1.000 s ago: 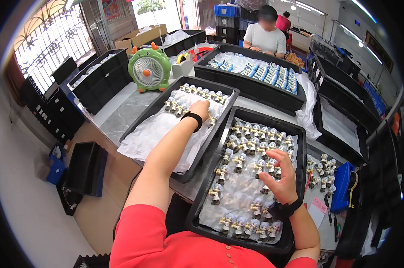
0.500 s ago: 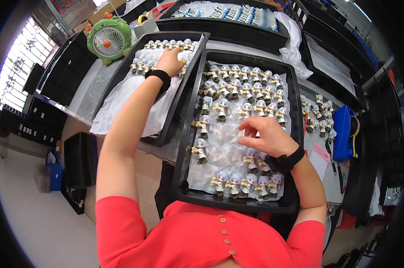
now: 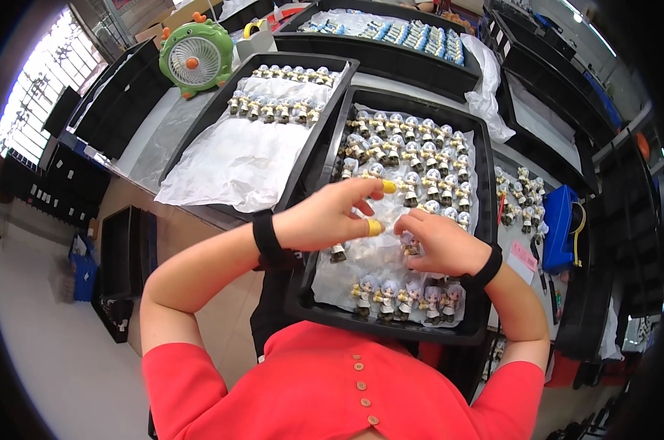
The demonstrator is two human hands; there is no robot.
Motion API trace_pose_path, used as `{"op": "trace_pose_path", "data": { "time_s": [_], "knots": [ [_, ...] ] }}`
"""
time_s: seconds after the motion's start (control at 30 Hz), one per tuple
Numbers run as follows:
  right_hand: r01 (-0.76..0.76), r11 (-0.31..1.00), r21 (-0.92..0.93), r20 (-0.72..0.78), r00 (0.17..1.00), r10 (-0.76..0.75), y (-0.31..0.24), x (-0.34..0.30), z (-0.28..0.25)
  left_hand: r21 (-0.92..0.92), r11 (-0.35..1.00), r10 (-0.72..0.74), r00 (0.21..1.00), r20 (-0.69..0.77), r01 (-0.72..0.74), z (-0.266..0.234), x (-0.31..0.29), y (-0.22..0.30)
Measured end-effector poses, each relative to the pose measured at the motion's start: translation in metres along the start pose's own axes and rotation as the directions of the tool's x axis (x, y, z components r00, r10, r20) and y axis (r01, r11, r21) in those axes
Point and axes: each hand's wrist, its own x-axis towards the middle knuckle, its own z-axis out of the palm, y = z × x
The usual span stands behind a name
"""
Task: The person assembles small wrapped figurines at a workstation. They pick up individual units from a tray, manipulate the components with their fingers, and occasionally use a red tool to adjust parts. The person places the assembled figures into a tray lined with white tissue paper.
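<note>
The left hand [image 3: 321, 216] is over the near tray [image 3: 457, 335], its thumb and forefinger spread apart with nothing visible between them; yellow covers [image 3: 374, 228] sit on the tips of both. Facing it, the right hand [image 3: 449, 246] is bent over the same tray, its fingertips curled around the spot where a small figurine [image 3: 410, 240] shows partly; whether they grip it or only hover there, I cannot tell. A black wristband [image 3: 268, 240] circles the left wrist, and a similar one circles the right.

The near tray is black and lined with white sheeting [image 3: 336, 282]. Figurines with pale hair stand packed in rows [image 3: 411, 154] across its far part, and a row of five [image 3: 409, 299] lies along its near edge, closest to the red shirt [image 3: 347, 381].

Just to the left, a second black tray [image 3: 310, 58] holds two rows of similar figurines [image 3: 277, 108] toward its far end, with white sheeting over the rest. A green fan [image 3: 195, 59] stands on the counter [image 3: 185, 121] beyond its left side. To the right of the near tray are more figurines [image 3: 523, 192], a blue holder [image 3: 559, 220] and a paper slip [image 3: 521, 264].
</note>
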Motion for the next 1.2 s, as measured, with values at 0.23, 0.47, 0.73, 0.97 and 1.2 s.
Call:
{"op": "trace_pose_path", "data": {
  "time_s": [0.23, 0.47, 0.73, 0.97, 1.2],
  "knots": [
    [0.257, 0.922, 0.290, -0.446, 0.889, -0.107, -0.027, 0.003, -0.015, -0.253, 0.967, 0.008, 0.999, -0.035, -0.016, 0.016, -0.003, 0.000],
    [0.328, 0.890, 0.316, -0.581, 0.809, -0.091, -0.037, 0.026, -0.014, -0.416, 0.903, 0.047, 0.987, -0.155, -0.108, 0.007, -0.003, 0.013],
    [0.322, 0.931, 0.173, -0.711, 0.695, -0.108, -0.021, 0.026, -0.015, -0.673, 0.714, 0.053, 0.973, -0.226, -0.195, 0.004, 0.020, 0.007],
    [0.325, 0.922, 0.209, -0.656, 0.746, -0.114, -0.017, 0.029, -0.008, -0.643, 0.746, 0.012, 0.970, -0.244, -0.171, 0.008, 0.007, -0.001],
    [0.332, 0.889, 0.315, -0.614, 0.785, -0.075, -0.017, 0.030, 0.000, -0.601, 0.778, 0.019, 0.963, -0.268, -0.182, 0.012, -0.005, -0.001]
  ]
}}
